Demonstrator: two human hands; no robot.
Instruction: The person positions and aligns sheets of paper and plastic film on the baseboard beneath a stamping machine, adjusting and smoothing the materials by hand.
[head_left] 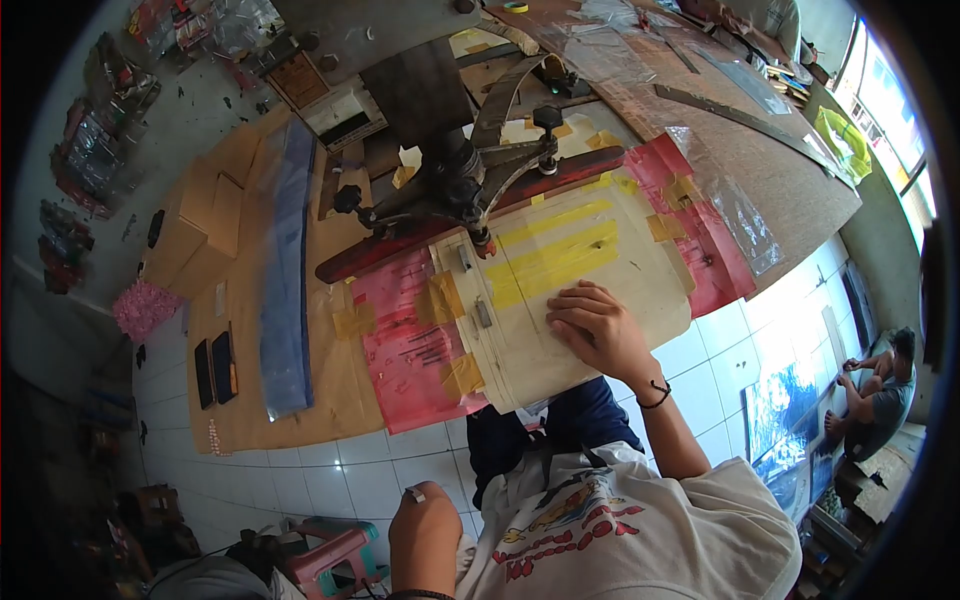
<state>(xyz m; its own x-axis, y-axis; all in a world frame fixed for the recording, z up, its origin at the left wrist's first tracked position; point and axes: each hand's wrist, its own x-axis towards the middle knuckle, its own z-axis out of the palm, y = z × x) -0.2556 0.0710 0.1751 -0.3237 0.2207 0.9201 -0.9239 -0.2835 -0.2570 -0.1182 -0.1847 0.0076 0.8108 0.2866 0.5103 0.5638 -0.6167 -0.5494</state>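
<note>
My right hand (592,325) rests palm down on a cream-coloured flat board (540,350), fingers loosely spread, grasping nothing visible. Yellow tape strips (560,262) cross the board above that hand, and small metal clips (483,313) sit near its left side. Red sheets (410,345) show at both ends, fixed with brown tape (464,376). A dark metal clamp frame (460,185) with black knobs holds the board's far edge. Low by my body, my left hand (425,535) looks closed, a small greyish bit at its tip; its fingers are mostly hidden.
Left on the brown tabletop (345,400) lie a blue plastic-covered strip (288,280), two dark phone-like slabs (222,367) and a cardboard box (205,220). A large brown board (760,150) extends right. A stool (335,555) stands below; another person (880,395) crouches at right.
</note>
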